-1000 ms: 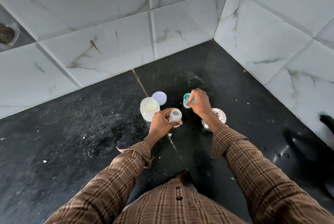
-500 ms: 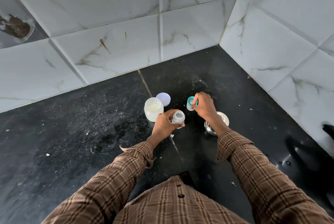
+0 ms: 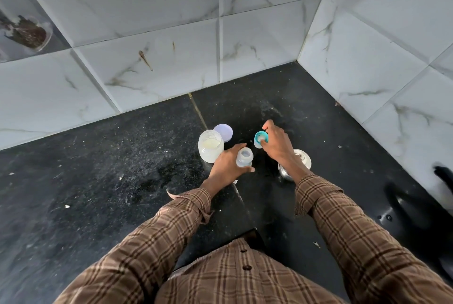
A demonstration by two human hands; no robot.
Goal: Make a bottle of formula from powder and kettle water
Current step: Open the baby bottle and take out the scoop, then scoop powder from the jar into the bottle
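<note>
- Shifted slightly since half a second ago: whole scene sits a touch lower and more to the right in view, hands and containers keeping much the same arrangement.
- Far left, on a grey ledge set in the tiled wall: clear dish (image 3: 29, 34) holding something dark.
- Black stone desk (image 3: 98, 181), speckled with white dust and crumbs, running into a corner of white marble-look tiles.
- Left of centre: open clear jar (image 3: 210, 146) standing upright, pale yellowish powder inside.
- Just behind it, touching or nearly so: pale lilac lid (image 3: 223, 132) lying flat on the desk.
- Left hand (image 3: 226, 165) wrapped around a small clear baby bottle (image 3: 244, 156), fingers curled about its body, mouth open and facing up, bottle upright on or just above the desk.
- Right hand (image 3: 277, 144) beside it, fingers pinching a teal bottle cap (image 3: 260, 139) by its rim, cap tilted toward the camera.
- Under the right wrist: shiny steel vessel (image 3: 300, 159) with a knobbed lid, partly hidden by the forearm.
- Brown plaid sleeves and shirt filling the bottom of the view.
- Far right edge: dark blurred shape, impossible to identify.
</note>
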